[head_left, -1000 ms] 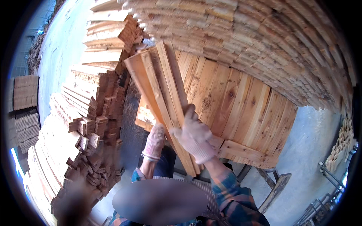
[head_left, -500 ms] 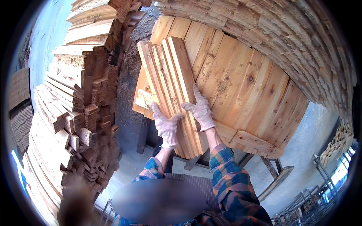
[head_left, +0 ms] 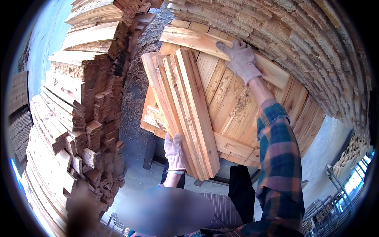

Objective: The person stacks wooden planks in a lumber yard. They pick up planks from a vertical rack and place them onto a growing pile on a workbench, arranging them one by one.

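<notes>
My right hand point(head_left: 241, 61), in a pale work glove, reaches across to the far side and is closed on a flat wooden board point(head_left: 193, 37). Its thumb lies on the board's face and its fingers go toward the far edge. The board slants over the panel of planks point(head_left: 229, 102) underneath. Nearer to me, a bundle of long wooden strips point(head_left: 185, 102) lies at an angle on the same planks. My gloved left hand point(head_left: 174, 152) grips the bundle's left edge near its close end, with some fingers hidden.
On the left rises a tall, uneven stack of cut boards point(head_left: 67, 130). Another high stack point(head_left: 300, 39) curves round the far and right sides. Dark legs point(head_left: 150, 148) show below the planks. Metal racks point(head_left: 335, 189) stand at the lower right. Sawdust point(head_left: 138, 87) covers ground at left.
My right hand has left the strip bundle and moved far and right onto a board that now lies crosswise. My left hand has slid nearer along the bundle's left edge.
</notes>
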A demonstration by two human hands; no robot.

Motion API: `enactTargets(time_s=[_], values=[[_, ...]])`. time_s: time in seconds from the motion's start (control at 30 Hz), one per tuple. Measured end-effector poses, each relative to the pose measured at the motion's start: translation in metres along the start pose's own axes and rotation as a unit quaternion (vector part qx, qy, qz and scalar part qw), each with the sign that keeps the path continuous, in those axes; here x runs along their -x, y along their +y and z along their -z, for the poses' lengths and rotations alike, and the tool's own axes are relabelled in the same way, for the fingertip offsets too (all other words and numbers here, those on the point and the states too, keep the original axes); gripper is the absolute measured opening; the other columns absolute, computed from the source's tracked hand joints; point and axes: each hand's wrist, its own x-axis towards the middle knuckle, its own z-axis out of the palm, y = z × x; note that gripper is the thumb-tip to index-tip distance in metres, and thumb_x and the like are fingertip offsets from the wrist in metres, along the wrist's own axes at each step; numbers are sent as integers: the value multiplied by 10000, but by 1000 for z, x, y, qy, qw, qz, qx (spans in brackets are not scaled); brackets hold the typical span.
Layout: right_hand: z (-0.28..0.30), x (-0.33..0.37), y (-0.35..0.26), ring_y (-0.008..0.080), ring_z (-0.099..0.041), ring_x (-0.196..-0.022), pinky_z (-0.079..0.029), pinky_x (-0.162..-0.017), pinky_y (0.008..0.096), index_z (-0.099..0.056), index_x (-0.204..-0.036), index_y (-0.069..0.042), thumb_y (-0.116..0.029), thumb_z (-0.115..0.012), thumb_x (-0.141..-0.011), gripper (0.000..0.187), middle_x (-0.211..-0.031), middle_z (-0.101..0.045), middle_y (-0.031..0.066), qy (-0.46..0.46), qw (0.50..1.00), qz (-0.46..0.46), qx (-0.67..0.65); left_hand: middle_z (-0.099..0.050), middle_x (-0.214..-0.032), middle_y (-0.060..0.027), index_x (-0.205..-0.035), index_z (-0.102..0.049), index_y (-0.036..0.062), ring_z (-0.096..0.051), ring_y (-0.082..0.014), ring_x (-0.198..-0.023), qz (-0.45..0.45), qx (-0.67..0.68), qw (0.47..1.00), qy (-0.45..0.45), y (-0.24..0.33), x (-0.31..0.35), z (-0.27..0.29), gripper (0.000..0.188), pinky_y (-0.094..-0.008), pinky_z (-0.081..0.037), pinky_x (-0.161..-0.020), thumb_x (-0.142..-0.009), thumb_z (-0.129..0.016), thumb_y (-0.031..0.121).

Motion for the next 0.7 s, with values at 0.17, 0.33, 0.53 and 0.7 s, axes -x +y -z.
enactTargets(time_s=[0.17, 0.33, 0.53, 0.7], values=[[-42, -17, 1, 353, -478, -1169, -451, -944, 437, -376, -1415, -416, -215, -686, -771, 742, -1272, -465, 130, 142, 989, 12, -37, -612, -901, -16, -1093, -555, 57, -574, -87, -738, -12, 14, 999, 43, 8, 12, 16, 192, -233, -497, -666, -927, -601, 142], [-68, 66, -39, 317, -394, -1328, -309, -1112, 390, -356, -1428, -25, -365, -703, -808, 787, -1427, -427, 197, 270, 838, 60, -471, -608, -889, -36, -1119, -542, 28, -595, -112, -740, -18, -22, 999, 46, 76, 56, 31, 238, -236, -513, -665, -933, -594, 166], [-15, 246, -106, 349, -358, -1336, -270, -1121, 351, -251, -1487, -63, -533, -777, -684, 1069, -1398, -385, 304, -1, 756, 16, -654, -597, -1028, -78, -1158, -515, 6, -573, -164, -829, -44, -269, 959, -73, 62, 149, -46, 376, -305, -505, -745, -854, -662, 170], [-78, 320, 51, 287, -473, -1199, -350, -1065, 366, -316, -1469, -69, -134, -768, -661, 928, -1366, -489, 130, 95, 719, 3, -689, -476, -1378, -173, -1443, -335, 19, -476, -262, -1242, -151, -222, 933, -239, 26, 171, -70, 649, -343, -385, -1055, -865, -614, 113]])
